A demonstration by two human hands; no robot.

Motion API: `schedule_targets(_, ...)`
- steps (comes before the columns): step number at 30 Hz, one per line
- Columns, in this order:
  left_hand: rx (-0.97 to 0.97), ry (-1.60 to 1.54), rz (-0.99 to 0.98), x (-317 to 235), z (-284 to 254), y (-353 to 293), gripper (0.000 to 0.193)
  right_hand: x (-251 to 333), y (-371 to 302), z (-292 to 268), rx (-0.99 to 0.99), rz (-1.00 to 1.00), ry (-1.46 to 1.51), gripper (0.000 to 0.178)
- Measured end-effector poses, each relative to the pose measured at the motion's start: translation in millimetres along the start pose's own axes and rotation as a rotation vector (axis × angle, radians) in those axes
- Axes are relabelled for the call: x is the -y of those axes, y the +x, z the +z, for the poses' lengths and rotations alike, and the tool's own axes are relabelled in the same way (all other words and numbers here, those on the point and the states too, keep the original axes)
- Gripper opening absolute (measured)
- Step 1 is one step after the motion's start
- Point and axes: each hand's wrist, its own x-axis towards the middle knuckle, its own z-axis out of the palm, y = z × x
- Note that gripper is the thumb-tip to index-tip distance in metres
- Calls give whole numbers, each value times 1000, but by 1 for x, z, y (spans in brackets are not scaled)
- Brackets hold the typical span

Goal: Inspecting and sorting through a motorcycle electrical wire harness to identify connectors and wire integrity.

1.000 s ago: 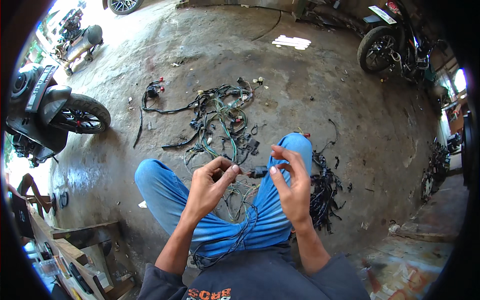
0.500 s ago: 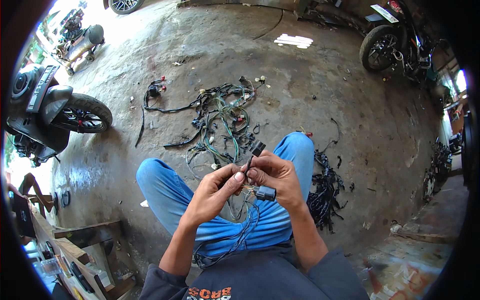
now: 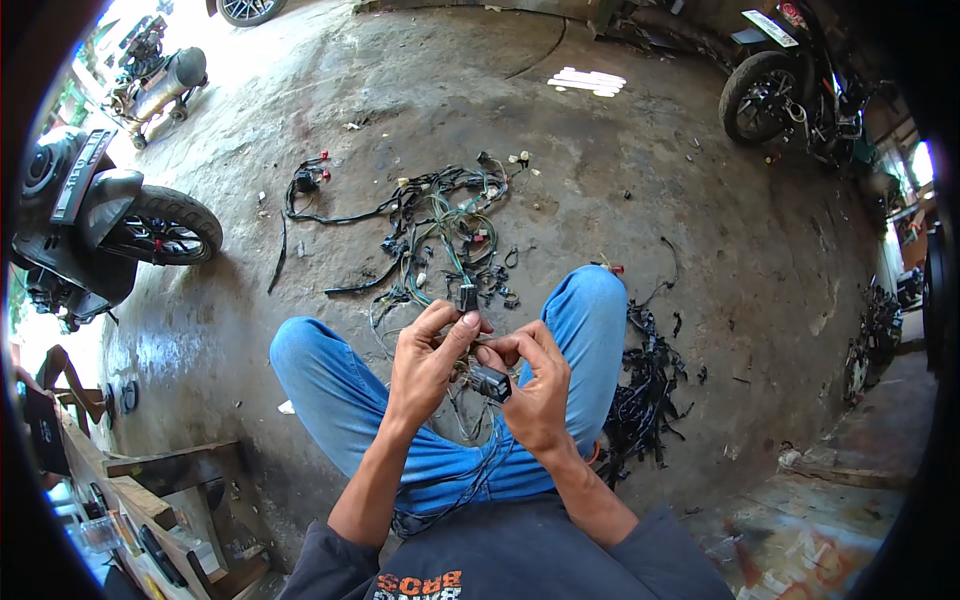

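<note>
Two pinches, both narrow: left hand (image 3: pixel 425 365) at the base of the upper black connector (image 3: pixel 468 297); right hand (image 3: pixel 535 388) on what look like wire leads (image 3: pixel 462 373), lower black connector (image 3: pixel 490 383) against its thumb side; connectors judged light, hard-shelled, leads limp; best held by the housings; both above the jeans (image 3: pixel 335 375); wiring harness (image 3: pixel 430 188) on floor (image 3: pixel 650 170) beyond.

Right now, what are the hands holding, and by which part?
The left hand pinches the upper black connector at its near end. What the right hand grips, beside the lower black connector, is hidden.
</note>
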Motion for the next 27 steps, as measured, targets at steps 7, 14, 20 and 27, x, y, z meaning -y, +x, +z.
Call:
schedule_targets(7, -56, 67, 62, 5, 6, 2, 27, -5, -11, -8, -86, 0, 124, 8)
schedule_targets(14, -17, 231, 156, -8, 8, -1, 24, 0, 1, -32, -54, 145, 407, 7)
schedule_targets(20, 21, 165, 86, -25, 14, -16, 20, 8, 14, -47, -111, 38, 132, 12)
schedule_targets(27, 160, 572, 377, -36, 14, -17, 22, 10, 21, -47, -183, -68, -26, 12)
